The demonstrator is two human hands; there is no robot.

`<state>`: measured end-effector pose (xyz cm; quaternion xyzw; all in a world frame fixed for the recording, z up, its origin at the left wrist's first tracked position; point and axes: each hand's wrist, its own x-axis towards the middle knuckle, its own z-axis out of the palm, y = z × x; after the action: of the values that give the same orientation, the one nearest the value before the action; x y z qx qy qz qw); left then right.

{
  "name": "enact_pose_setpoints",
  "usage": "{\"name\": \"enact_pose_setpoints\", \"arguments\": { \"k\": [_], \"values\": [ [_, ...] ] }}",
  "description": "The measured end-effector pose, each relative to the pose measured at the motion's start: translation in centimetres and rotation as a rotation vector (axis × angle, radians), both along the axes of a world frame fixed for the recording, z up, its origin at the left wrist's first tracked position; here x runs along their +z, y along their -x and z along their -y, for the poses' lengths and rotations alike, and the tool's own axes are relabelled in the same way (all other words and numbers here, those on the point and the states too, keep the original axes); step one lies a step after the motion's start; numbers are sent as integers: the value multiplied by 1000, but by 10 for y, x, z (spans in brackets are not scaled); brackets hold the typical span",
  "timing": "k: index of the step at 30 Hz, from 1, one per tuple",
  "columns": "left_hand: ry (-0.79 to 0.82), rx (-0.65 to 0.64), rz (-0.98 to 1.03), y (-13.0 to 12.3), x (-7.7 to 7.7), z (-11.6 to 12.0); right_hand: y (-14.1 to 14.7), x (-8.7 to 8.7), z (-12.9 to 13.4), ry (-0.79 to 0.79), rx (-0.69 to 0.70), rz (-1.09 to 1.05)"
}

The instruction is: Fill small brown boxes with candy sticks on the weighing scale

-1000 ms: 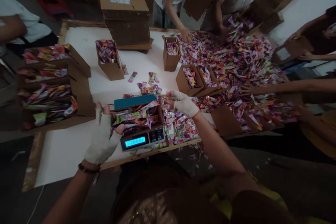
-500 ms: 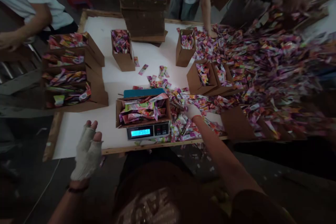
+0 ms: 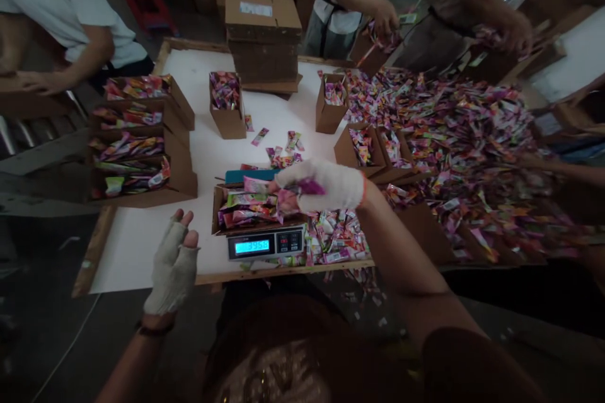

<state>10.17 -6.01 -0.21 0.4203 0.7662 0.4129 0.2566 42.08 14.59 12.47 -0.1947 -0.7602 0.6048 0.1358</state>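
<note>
The right hand, gloved with bare fingertips, is held over the right end of an open box at the lower centre of the frame; its fingers are curled, and a purple packet is gripped in it. The box is filled with packets and is set on a scale, whose blue display is lit, though its digits are too blurred to be read surely. A teal panel is seen along the far edge of the box. The left hand, gloved likewise, is held lower left with its fingers apart and nothing grasped, near the edge of the white table. Loose packets are scattered just right of the scale, and a great pile is spread across the right of the frame. At the left, packets are stood in rows in a carton. A stack of boxes is placed at the upper centre. At the top, right of centre, packets are handled over a box by a co-worker's hand
</note>
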Motion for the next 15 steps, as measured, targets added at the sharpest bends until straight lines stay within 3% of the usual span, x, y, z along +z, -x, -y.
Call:
{"name": "enact_pose_setpoints", "arguments": {
  "k": [3, 9, 12, 15],
  "values": [
    [-33, -8, -18, -1, 5, -2, 6, -10, -6, -87, -9, -14],
    [-76, -71, -107, -3, 17, -13, -47, 10, 13, 10, -359, -4],
    [-123, -137, -124, -8, 35, -30, -66, 17, 28, 42, -449, -37],
    [-150, -251, 37, -23, 63, -53, -66, 17, 39, 124, -499, -80]
  ]
}}
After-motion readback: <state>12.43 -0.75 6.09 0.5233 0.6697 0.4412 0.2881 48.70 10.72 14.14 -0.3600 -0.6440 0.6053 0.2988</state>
